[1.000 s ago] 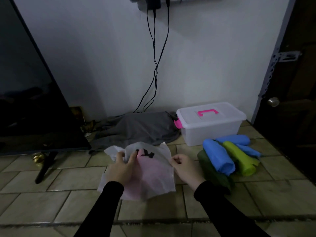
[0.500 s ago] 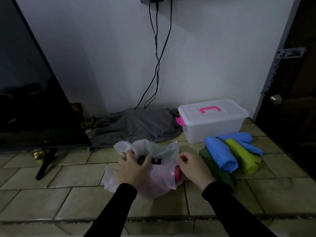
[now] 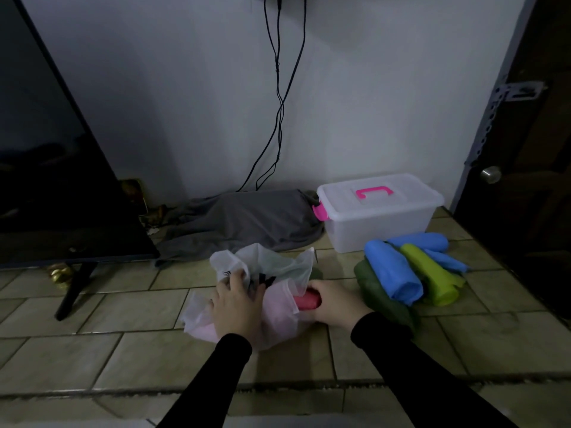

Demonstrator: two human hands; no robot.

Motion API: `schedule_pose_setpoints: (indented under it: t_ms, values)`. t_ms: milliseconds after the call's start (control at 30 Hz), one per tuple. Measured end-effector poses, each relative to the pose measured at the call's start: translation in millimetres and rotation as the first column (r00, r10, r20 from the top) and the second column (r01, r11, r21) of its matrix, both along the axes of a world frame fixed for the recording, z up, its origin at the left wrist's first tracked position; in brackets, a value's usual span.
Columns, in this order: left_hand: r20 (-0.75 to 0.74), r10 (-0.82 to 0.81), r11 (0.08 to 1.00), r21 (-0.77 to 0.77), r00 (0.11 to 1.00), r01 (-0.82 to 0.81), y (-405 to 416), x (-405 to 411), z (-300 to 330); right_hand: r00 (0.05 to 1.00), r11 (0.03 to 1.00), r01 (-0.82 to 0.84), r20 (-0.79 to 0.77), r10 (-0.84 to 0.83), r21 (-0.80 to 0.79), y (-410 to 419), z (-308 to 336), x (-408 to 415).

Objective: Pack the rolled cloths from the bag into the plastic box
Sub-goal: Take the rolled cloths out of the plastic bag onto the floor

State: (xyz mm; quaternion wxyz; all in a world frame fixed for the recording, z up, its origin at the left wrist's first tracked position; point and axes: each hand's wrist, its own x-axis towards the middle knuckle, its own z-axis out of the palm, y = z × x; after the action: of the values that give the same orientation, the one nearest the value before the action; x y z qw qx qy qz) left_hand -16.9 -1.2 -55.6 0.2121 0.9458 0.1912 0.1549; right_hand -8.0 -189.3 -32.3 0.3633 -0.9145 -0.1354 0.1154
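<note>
1. We see the left hand (image 3: 238, 307) lying on the white bag (image 3: 265, 273), its fingers (image 3: 244, 278) spread and nearly straight, pressing the plastic flat to the tiled floor (image 3: 129, 307).
2. The right hand (image 3: 335, 304) curls its fingers around a pink rolled cloth (image 3: 306, 301) at the bag's mouth.
3. We see blue, lime and dark green rolled cloths (image 3: 401, 273) piled on the floor just right of that hand.
4. The plastic box (image 3: 380, 211), lid closed, stands by the wall behind the pile.
5. Most of the pink roll is veiled by the bag; its length is hard to make out.
6. A grey cloth (image 3: 244, 223) covers something we cannot identify.
</note>
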Motion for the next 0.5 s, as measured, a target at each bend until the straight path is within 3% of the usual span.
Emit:
schedule_pose_setpoints:
  t_ms: [167, 267, 400, 500]
  values:
    - [-0.009, -0.001, 1.000, 0.029, 1.000, 0.001, -1.1, 3.2, -1.4, 0.993, 0.998, 0.064, 0.097, -0.061, -0.027, -7.9, -3.1, -6.1]
    - [-0.017, -0.009, 0.999, 0.048, 1.000, 0.009, 0.4, 5.5, -2.4, 0.974, 0.991, 0.130, 0.182, -0.134, 0.037, -18.8, 0.2, -15.3]
    - [0.000, -0.017, 0.999, 0.043, 1.000, 0.017, 4.9, 11.6, -4.6, 0.921, 0.971, 0.218, 0.309, -0.236, 0.094, -38.5, 13.7, -28.3]
    - [0.000, -0.016, 0.998, 0.055, 1.000, 0.016, 4.2, 14.9, -3.7, 0.837, 0.915, 0.393, 0.374, -0.398, 0.094, -51.9, 12.5, -44.7]
